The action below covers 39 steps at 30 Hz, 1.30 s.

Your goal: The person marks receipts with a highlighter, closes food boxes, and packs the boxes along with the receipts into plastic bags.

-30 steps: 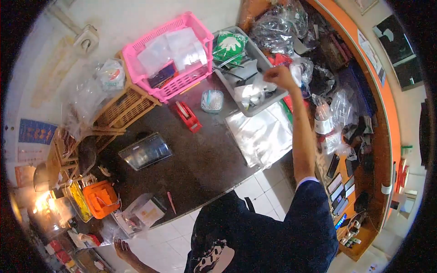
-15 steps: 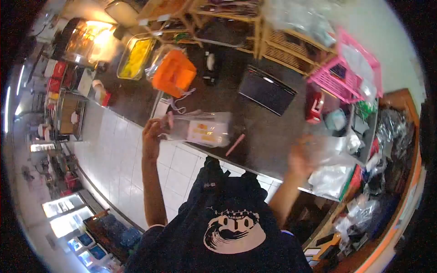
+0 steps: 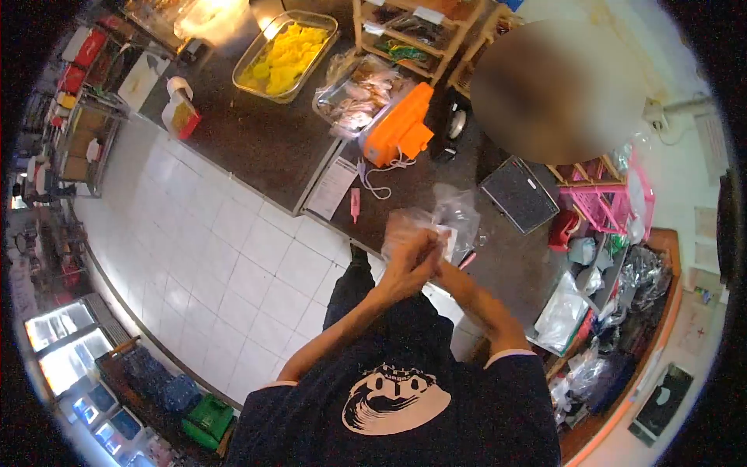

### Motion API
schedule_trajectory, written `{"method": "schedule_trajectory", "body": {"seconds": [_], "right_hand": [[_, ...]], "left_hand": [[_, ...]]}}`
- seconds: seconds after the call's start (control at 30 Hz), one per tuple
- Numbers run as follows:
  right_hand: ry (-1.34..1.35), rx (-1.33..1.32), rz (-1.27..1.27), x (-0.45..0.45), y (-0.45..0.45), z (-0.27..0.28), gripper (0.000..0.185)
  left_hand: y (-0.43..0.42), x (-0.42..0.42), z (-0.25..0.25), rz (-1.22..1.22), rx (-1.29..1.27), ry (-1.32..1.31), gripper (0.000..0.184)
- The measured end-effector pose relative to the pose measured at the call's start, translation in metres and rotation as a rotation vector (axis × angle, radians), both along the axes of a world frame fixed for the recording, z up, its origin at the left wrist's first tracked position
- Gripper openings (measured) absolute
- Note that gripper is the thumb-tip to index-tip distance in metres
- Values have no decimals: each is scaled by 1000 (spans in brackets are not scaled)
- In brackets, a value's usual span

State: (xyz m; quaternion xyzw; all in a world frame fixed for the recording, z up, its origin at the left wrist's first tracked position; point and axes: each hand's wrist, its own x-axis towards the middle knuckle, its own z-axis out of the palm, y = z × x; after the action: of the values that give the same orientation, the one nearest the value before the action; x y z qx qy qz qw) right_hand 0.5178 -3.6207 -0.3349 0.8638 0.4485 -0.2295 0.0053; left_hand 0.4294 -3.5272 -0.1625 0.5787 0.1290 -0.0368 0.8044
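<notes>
Both of my hands meet in front of my body, over the front edge of the dark counter. My left hand [image 3: 406, 261] is closed around the gathered part of a clear plastic bag [image 3: 457, 210]. Against it, my right hand [image 3: 440, 253] has its fingers closed at the same bag, partly hidden and blurred. Something white shows inside or behind the plastic by the fingers. A pink marker [image 3: 355, 205] lies left of the hands, beside a printed sheet [image 3: 332, 188]. Another pen [image 3: 467, 260] lies just right of them.
An orange container [image 3: 397, 128] with a white cord stands behind the hands. Further left are a glass tray of yellow food [image 3: 286, 58] and a tape roll [image 3: 179, 87]. A black box [image 3: 520, 194], red dispenser [image 3: 563, 229] and pink basket [image 3: 603, 204] are at right.
My right hand has come from the grey bin to my left hand. The bag moved right along the counter edge and is now between both hands. The view has swung left.
</notes>
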Motion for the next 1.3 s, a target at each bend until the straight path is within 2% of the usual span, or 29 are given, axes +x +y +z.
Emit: {"method": "schedule_trajectory", "body": {"seconds": [0.07, 0.1, 0.2, 0.27, 0.3, 0.37, 0.4, 0.43, 0.47, 0.5, 0.53, 0.57, 0.63, 0.73, 0.8, 0.83, 0.87, 0.9, 0.93, 1.0, 1.03, 1.07, 1.13, 1.2, 1.27, 1.3], "right_hand": [[5, -226, -66, 16, -9, 69, 31], [3, -322, -91, 23, -17, 101, 32], [32, -482, -170, 36, -56, 197, 34], [13, -122, -191, 33, -104, 244, 37], [17, -145, -231, 31, -115, 271, 37], [155, 482, -352, 33, -130, 310, 47], [154, 478, -364, 37, -155, 296, 47], [171, 579, -669, 40, -192, 265, 52], [193, 676, -972, 43, -217, 233, 57], [217, 357, -1015, 46, -226, 206, 66], [219, 242, -914, 45, -232, 168, 66], [214, 234, -801, 41, -230, 129, 65], [174, 352, -622, 31, -201, 69, 64], [52, 495, -396, 12, -140, 8, 63], [-48, 531, -292, 5, -114, -23, 62], [-52, 564, -271, 4, -107, -39, 62], [98, 640, -298, 6, -106, -67, 56], [114, 716, -338, 11, -100, -65, 47], [126, 717, -327, 15, -97, -59, 47], [370, 604, -390, 24, -96, -46, 44], [373, 604, -362, 27, -99, -48, 44], [400, 678, -447, 24, -105, -54, 44], [436, 753, -496, 4, -90, -45, 45], [40, 932, -676, -53, -42, -4, 58], [184, 596, -407, -81, -33, 96, 62], [517, 589, -230, -70, -43, 130, 53]], "left_hand": [[20, 3, -8, 248, 111, -187, 7], [33, 4, -2, 267, -87, -132, 10], [57, 5, 7, 252, -252, 11, 12], [63, 4, 18, 162, -212, 20, 14], [66, 3, 24, 137, -163, 19, 16], [83, -9, 16, 85, 276, 67, 22], [88, -12, 10, 241, 192, -9, 24], [104, -17, 10, 273, 292, -58, 26], [120, -30, -16, 245, 536, 23, 39], [124, -32, -41, 205, 659, -7, 51], [122, -31, -65, 161, 783, -35, 63], [110, -24, -89, 82, 822, -137, 80], [86, 3, -126, -111, 949, -298, 91], [45, 38, -182, -393, 1224, -478, 63], [24, 43, -235, -474, 1332, -473, 57], [16, 37, -272, -452, 1214, -322, 54], [10, 27, -312, -392, 1044, -148, 51], [1, 18, -334, -313, 882, -18, 49], [-4, 19, -310, -252, 761, 29, 47], [1, 22, -251, -171, 641, 81, 45], [10, 35, -198, -186, 772, -212, 45], [16, 40, -168, -202, 903, -505, 44], [1, 32, -163, -127, 867, -399, 42], [-25, 21, -176, -40, 802, -274, 40], [-49, 15, -190, 41, 746, -169, 38], [-51, 15, -197, 68, 727, -129, 37]]}}
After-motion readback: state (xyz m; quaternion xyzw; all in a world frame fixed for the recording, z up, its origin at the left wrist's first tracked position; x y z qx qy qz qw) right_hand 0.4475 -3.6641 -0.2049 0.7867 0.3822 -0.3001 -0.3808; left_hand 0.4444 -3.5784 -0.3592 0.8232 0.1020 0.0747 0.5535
